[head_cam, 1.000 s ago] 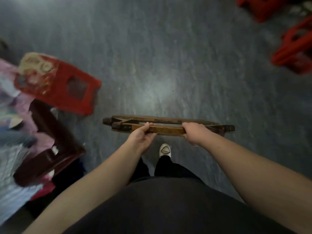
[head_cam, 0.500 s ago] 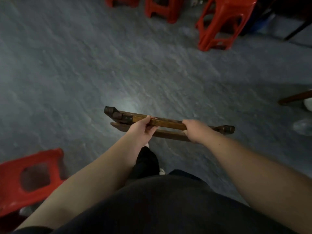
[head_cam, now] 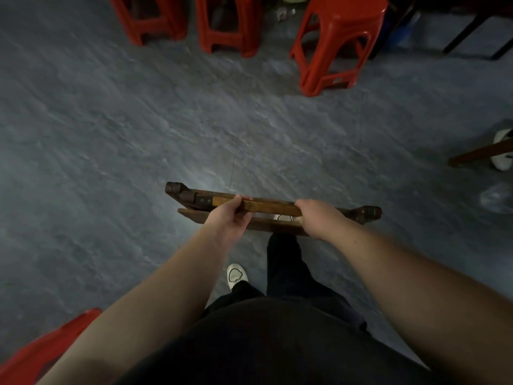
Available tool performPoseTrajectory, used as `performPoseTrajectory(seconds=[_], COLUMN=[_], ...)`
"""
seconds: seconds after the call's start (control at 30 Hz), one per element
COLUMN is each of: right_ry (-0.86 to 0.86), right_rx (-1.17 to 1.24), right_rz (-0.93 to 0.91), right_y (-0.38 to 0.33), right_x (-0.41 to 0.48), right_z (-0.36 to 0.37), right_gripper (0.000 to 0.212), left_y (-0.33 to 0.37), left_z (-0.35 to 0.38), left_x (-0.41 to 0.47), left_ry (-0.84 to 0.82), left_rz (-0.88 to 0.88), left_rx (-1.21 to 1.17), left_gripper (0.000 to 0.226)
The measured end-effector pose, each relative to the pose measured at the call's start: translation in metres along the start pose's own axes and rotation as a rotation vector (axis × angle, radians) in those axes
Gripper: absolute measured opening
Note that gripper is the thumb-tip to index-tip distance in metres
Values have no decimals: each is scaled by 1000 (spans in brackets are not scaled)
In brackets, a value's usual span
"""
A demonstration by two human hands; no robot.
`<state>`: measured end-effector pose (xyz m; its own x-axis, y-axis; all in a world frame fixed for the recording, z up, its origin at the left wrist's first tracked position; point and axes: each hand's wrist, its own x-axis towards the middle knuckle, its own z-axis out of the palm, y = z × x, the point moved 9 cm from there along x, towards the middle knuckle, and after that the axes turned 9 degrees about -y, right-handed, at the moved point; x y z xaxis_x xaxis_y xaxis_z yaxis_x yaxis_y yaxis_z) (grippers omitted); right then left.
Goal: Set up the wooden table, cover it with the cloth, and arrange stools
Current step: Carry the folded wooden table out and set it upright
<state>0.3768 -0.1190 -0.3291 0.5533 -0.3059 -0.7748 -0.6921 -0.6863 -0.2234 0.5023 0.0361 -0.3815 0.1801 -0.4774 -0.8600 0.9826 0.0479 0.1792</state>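
Note:
I carry a folded brown wooden table frame (head_cam: 270,206) level in front of my waist, above the grey floor. My left hand (head_cam: 229,218) grips its upper rail left of the middle, thumb on top. My right hand (head_cam: 315,216) grips the same rail further right, fingers curled over it. A second rail runs just below the first. Three red plastic stools stand at the far side: one at the top left (head_cam: 151,19), one beside it (head_cam: 226,25), and a taller one (head_cam: 337,43) to the right. No cloth is in view.
Another red stool's corner (head_cam: 41,354) shows at the bottom left. A brown wooden leg (head_cam: 481,154) reaches in from the right edge over a white object (head_cam: 501,151). Dark metal chair legs (head_cam: 472,34) stand at the top right. Open grey floor (head_cam: 111,134) lies ahead and to the left.
The view has swung from the left-hand clutter toward the row of red stools, which now look nearer. Both hands keep the same grip on the frame.

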Motion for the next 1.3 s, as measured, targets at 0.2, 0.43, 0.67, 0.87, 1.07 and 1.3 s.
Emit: performPoseTrajectory(seconds=[0.2,0.43,0.67,0.87,1.07,1.3], right_ry=[-47,-66,-56,-88,-106,-141], right_rx=[-68,-110,-84,-66,-13,-22], right_rz=[-50,-94,-92,-66,-27,-62], right_y=[14,-11,-45,-65,-60,-60], right_x=[97,198,301,356,381,373], right_z=[-36,-60,-76,-63,-65,-72], right_gripper=[25,24,24,20,20,30], left_y=[38,108,182,215,231,226], left_z=[30,30,14,-16,-16,-14], left_x=[69,142,221,271,298,297], left_ry=[115,182,198,218,190,252], left_rz=[12,60,98,83,115,181], left_rx=[23,-58,-52,-45,31,-15], left_gripper=[9,10,10,12,19,38])
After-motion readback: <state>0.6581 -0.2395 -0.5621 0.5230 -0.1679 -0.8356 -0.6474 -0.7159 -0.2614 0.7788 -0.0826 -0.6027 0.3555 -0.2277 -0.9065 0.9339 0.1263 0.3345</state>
